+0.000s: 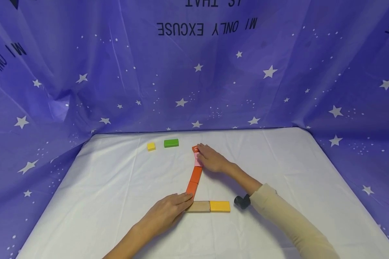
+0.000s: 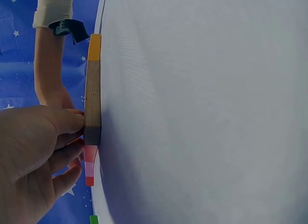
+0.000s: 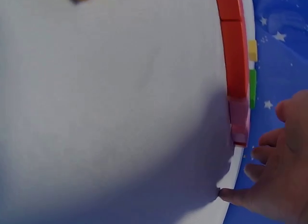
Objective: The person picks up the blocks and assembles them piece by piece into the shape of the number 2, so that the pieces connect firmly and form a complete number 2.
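A bent row of toy blocks lies on the white-covered table. Two red blocks (image 1: 196,175) run up from a plain wooden block (image 1: 199,207). Small pink blocks (image 1: 197,163) and an orange-red block (image 1: 194,149) bearing a light mark continue at the far end. Beside the wooden block, end to end, lies a yellow block (image 1: 219,206). My left hand (image 1: 168,210) rests its extended fingertips at the corner where the red and wooden blocks meet. At the far end, my right hand (image 1: 214,160) reaches over the pink and orange-red blocks with loosely extended fingers, partly hiding them.
A green block (image 1: 171,143) and a small yellow block (image 1: 151,146) lie apart at the back left. A black device (image 1: 242,201) is on the right wrist. A purple star-printed curtain (image 1: 194,82) surrounds the white table (image 1: 116,180).
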The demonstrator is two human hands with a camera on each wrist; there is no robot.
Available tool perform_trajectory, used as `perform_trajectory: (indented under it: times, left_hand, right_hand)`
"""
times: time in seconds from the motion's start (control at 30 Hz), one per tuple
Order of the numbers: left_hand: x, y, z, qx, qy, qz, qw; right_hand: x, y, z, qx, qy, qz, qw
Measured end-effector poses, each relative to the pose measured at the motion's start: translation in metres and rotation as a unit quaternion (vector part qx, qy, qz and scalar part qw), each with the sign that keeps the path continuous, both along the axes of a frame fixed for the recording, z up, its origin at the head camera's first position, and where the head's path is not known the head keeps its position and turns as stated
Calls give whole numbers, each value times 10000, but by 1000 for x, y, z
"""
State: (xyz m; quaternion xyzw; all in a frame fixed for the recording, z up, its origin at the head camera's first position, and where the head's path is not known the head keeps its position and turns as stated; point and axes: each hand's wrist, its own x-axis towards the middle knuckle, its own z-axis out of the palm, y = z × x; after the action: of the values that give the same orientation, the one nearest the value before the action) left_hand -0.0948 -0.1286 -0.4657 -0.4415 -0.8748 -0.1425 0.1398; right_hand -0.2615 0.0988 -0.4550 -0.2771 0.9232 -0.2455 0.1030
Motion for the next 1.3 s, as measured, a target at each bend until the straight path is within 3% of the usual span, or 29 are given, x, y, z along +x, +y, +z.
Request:
perform_trajectory:
  times: [0.13, 0.27, 0.77, 0.9, 0.97, 1.1, 1.2, 1.3]
  left_hand:
    - [-1, 1, 2, -49, -21, 15, 10000]
    - [-2, 1, 3, -89, 6, 6, 10000]
    - [-6, 2, 5, -94, -248, 6, 9996]
    - [-9, 0, 7, -66, -723, -79, 9973]
    - [-11, -2, 10, -65, -1151, -65, 9933]
    - [-19, -6, 14, 250, -2061, 147, 9781]
    - [-30, -10, 15, 821, -2451, 248, 9657]
    - [-49, -14, 15, 1506, -2644, 336, 9520]
  right_hand:
    - [4, -3, -2, 639, 437, 171, 9969]
    - [8, -3, -2, 1109, 616, 188, 9917]
    - [5, -3, -11, 1869, 428, 318, 9809]
    - [6, -4, -13, 1886, 425, 319, 9806]
    - [6, -5, -14, 1900, 423, 332, 9803]
    - [6, -5, -15, 1908, 501, 401, 9795]
    - [6, -5, -16, 1921, 564, 454, 9787]
    - [6, -6, -18, 1985, 623, 460, 9770]
